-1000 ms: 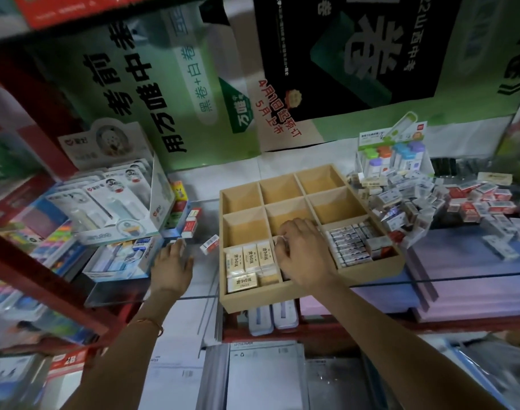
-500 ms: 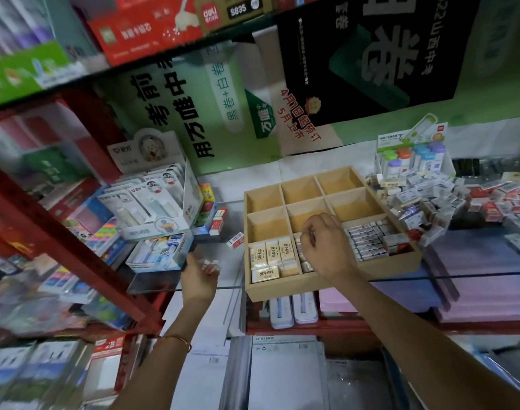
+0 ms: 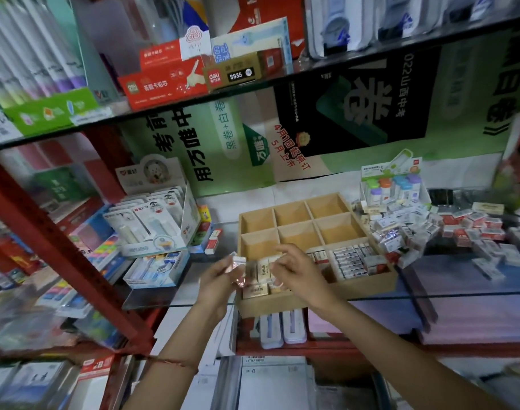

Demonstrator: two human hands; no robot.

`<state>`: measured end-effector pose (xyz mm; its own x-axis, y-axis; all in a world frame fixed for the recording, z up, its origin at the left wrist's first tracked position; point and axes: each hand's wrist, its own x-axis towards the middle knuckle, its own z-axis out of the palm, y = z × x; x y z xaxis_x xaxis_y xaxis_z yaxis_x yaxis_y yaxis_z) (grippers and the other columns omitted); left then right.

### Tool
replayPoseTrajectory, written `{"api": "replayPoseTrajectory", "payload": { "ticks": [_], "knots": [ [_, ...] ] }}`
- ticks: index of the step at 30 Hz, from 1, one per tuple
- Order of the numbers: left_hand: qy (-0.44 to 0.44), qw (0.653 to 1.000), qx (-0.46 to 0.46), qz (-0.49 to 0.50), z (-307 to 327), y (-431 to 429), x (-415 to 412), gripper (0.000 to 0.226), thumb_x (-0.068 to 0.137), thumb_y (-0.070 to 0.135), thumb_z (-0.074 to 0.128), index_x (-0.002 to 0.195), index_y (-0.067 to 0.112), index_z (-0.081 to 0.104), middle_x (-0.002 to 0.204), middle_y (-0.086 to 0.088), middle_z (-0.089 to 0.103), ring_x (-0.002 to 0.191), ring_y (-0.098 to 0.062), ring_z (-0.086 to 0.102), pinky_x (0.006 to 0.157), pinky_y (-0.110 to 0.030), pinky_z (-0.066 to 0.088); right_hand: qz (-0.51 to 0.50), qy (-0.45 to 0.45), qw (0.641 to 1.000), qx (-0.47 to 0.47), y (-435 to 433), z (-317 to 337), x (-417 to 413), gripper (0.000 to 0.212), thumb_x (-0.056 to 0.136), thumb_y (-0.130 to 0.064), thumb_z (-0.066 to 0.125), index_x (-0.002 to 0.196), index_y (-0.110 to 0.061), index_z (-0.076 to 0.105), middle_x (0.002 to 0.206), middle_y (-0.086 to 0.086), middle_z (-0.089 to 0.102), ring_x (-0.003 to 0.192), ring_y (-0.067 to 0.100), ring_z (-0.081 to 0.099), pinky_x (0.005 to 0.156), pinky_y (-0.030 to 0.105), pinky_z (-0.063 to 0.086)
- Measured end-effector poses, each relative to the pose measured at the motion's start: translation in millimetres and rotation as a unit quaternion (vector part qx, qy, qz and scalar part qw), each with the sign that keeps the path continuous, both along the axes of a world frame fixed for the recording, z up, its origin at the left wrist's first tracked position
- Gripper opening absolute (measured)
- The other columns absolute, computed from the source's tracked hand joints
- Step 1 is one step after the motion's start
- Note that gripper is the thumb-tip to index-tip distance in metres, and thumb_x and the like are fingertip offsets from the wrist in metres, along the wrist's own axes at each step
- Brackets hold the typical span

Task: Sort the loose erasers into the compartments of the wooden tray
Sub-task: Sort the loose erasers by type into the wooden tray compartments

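The wooden tray (image 3: 356, 287) sits on a glass shelf, divided three by three. Its six back compartments are bare. The front left one holds beige erasers (image 3: 254, 291), the front middle a few red-and-white ones, the front right white-and-black erasers (image 3: 349, 260). My left hand (image 3: 220, 279) pinches a small clear-wrapped eraser (image 3: 237, 259) at the tray's front left corner. My right hand (image 3: 297, 270) hovers over the front compartments, its fingers loosely curved towards the left hand, with nothing seen in them. A heap of loose erasers (image 3: 400, 232) lies to the right of the tray.
A red-and-white eraser (image 3: 213, 239) lies on the glass left of the tray, beside a display box of correction tapes (image 3: 152, 223). A box of coloured-cap items (image 3: 392, 187) stands behind the heap. A red shelf post (image 3: 60, 250) slants at the left, and a glass shelf of boxes runs overhead.
My left hand has come up from the glass shelf with a small eraser and moved right to the tray. My right hand has lifted out of the front middle compartment towards it.
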<state>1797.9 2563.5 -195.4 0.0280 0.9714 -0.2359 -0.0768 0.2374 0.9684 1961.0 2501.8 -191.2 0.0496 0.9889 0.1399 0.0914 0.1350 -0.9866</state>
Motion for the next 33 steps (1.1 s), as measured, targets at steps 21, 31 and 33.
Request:
{"api": "replayPoseTrajectory", "payload": {
  "ticks": [21,31,33],
  "knots": [
    [-0.221,0.969,-0.108,-0.042,13,-31,77,0.01,0.089,-0.001,0.054,0.094,-0.005,0.062,0.093,-0.015,0.065,0.086,-0.018,0.064,0.071,-0.027,0.057,-0.111,-0.014,0.994,0.002,-3,4,26,0.02,0.083,-0.005,0.064,0.101,-0.009,0.07,0.093,0.006,0.071,0.085,0.014,0.066,0.077,0.026,0.053],
    [-0.16,0.985,-0.034,0.047,8,-20,48,0.003,0.085,-0.006,0.057,0.086,-0.004,0.059,0.078,-0.011,0.068,0.08,-0.02,0.066,0.076,-0.026,0.056,0.018,-0.218,0.974,-0.048,8,-6,75,0.012,0.081,-0.002,0.068,0.092,-0.003,0.072,0.08,-0.008,0.063,0.079,0.003,0.06,0.075,0.012,0.047],
    [-0.164,0.985,-0.031,0.052,4,-22,43,0.006,0.086,-0.007,0.055,0.083,-0.004,0.059,0.067,-0.006,0.069,0.081,-0.02,0.066,0.078,-0.028,0.055,0.026,-0.289,0.956,-0.049,11,-14,70,0.018,0.084,0.004,0.061,0.1,0.001,0.069,0.075,-0.015,0.052,0.068,-0.005,0.05,0.064,0.0,0.04]
  ]
}}
